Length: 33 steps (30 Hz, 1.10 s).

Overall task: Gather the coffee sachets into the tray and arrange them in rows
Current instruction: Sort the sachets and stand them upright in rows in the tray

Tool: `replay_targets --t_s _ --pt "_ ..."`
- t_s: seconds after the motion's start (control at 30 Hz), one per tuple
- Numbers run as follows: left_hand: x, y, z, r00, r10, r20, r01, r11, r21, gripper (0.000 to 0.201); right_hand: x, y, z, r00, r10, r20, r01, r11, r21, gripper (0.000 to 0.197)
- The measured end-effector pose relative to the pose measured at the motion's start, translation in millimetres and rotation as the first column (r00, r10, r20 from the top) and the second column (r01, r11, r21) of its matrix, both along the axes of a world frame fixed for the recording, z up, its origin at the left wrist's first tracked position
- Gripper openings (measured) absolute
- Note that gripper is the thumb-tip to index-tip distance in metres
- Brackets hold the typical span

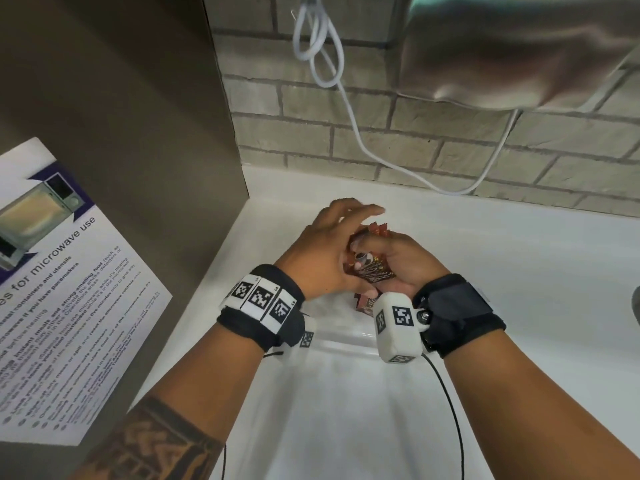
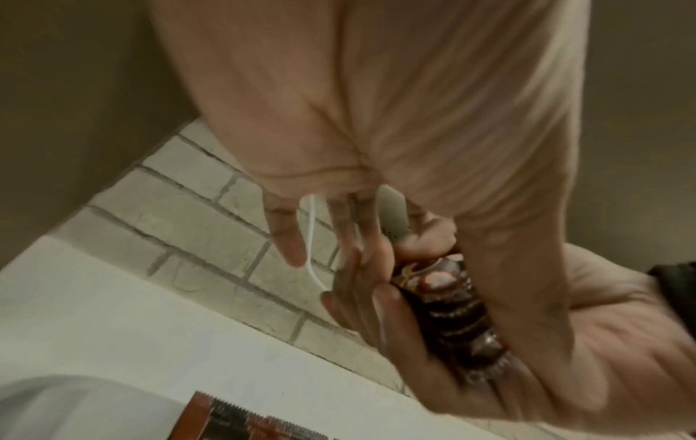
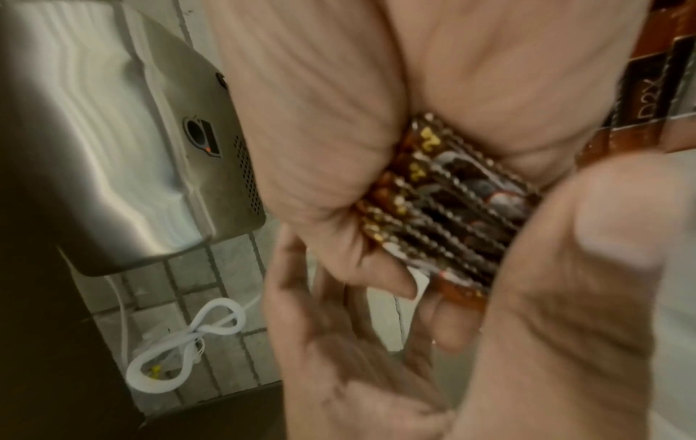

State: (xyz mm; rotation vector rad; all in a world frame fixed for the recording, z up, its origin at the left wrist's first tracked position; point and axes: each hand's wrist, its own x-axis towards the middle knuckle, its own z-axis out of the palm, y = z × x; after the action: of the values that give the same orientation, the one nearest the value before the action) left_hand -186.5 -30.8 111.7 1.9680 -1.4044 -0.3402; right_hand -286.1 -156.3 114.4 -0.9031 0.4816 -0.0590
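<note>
Both hands meet above the white tray (image 1: pixel 346 344): right hand (image 1: pixel 405 268) grips the sachet stack (image 1: pixel 372 268) (serrated edges aligned); left hand (image 1: pixel 325 247), fingers extended, presses against it.

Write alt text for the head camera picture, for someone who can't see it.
Two hands hold a stack of coffee sachets between them above a white tray on a white counter: right hand grips it, left hand steadies it. A brick wall stands behind.
</note>
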Motion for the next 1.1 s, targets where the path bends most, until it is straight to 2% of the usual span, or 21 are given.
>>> replay_targets --t_s 0.1,0.2,0.27,0.33,0.43,0.5,0.57,0.6,0.63,0.7,0.77,0.8,0.83,0.87,0.9,0.93,0.97,1.0,1.03,1.1 --pt "1 -7 0 0.993 -0.120 -0.013 0.121 0.991 0.056 0.095 4 3 -1 0.997 0.045 -0.069 -0.051 0.995 -0.084 0.016" --pt "6 -6 0 0.994 -0.105 -0.025 0.105 0.994 0.031 0.075 2 1 -5 0.993 0.074 -0.094 -0.083 0.992 -0.091 0.012" --pt "8 -7 0 0.995 -0.097 0.012 0.096 0.994 0.051 0.072 0 1 -8 0.988 0.096 -0.122 -0.107 0.990 -0.091 0.008" --pt "7 -9 0 0.992 -0.106 0.067 0.100 0.991 0.083 0.072 1 7 -9 0.988 0.056 -0.143 -0.075 0.989 -0.129 0.010" --pt "6 -11 0 0.987 -0.131 0.092 0.122 0.988 0.095 0.072 1 16 -8 0.988 -0.026 -0.150 -0.011 0.972 -0.236 0.020" --pt "9 -11 -2 0.979 -0.143 0.148 0.126 0.985 0.120 0.072 -4 17 -5 0.991 -0.034 -0.132 -0.017 0.930 -0.368 0.016" --pt "13 -10 -2 0.972 -0.129 0.198 0.100 0.984 0.149 0.074 -9 12 -6 0.993 -0.070 -0.097 0.002 0.821 -0.571 0.007" --pt "13 -11 -2 0.971 -0.120 0.207 0.089 0.984 0.154 0.077 -11 10 -7 0.994 -0.085 -0.067 0.022 0.766 -0.642 0.005" --pt "13 -12 -1 0.971 -0.116 0.209 0.085 0.985 0.150 0.081 -13 9 -8 0.994 -0.101 -0.044 0.047 0.748 -0.662 0.008" --pt "13 -12 4 0.985 -0.095 0.145 0.076 0.988 0.131 0.097 -15 7 -10 0.992 -0.120 -0.037 0.074 0.798 -0.598 0.019" --pt "16 -9 7 0.995 -0.019 -0.100 0.025 0.998 0.064 0.122 -17 5 -8 0.993 -0.110 -0.032 0.079 0.862 -0.501 0.023" --pt "18 -8 7 0.957 0.032 -0.287 -0.027 0.999 0.020 0.131 -19 6 -5 0.995 -0.098 -0.026 0.074 0.875 -0.478 0.022" --pt "19 -7 7 0.856 0.075 -0.512 -0.094 0.995 -0.012 0.134 -20 5 -3 0.996 -0.091 -0.024 0.069 0.880 -0.470 0.021" --pt "18 -6 7 0.675 0.082 -0.734 -0.153 0.988 -0.030 0.133 -21 6 -1 0.996 -0.085 -0.020 0.066 0.882 -0.466 0.021" --pt "18 -5 4 0.467 0.053 -0.883 -0.162 0.987 -0.026 0.125 -20 8 1 0.997 -0.079 -0.005 0.068 0.892 -0.447 0.022" --pt "16 -5 1 0.308 0.008 -0.951 -0.130 0.991 -0.034 0.108 -20 11 2 0.997 -0.077 0.010 0.074 0.902 -0.426 0.022" --pt "12 -4 1 0.251 -0.025 -0.968 -0.085 0.995 -0.048 0.085 -19 14 3 0.997 -0.068 0.028 0.073 0.891 -0.449 0.021" --pt "8 -4 1 0.247 -0.054 -0.967 -0.056 0.996 -0.070 0.063 -18 17 2 0.997 -0.069 0.031 0.075 0.851 -0.520 0.020" --pt "5 -5 -1 0.253 -0.081 -0.964 -0.047 0.994 -0.096 0.050 -19 19 3 0.997 -0.073 0.032 0.077 0.798 -0.598 0.019" --pt "2 -5 -1 0.247 -0.106 -0.963 -0.077 0.989 -0.128 0.042 -22 20 5 0.996 -0.071 0.048 0.084 0.712 -0.697 0.016"
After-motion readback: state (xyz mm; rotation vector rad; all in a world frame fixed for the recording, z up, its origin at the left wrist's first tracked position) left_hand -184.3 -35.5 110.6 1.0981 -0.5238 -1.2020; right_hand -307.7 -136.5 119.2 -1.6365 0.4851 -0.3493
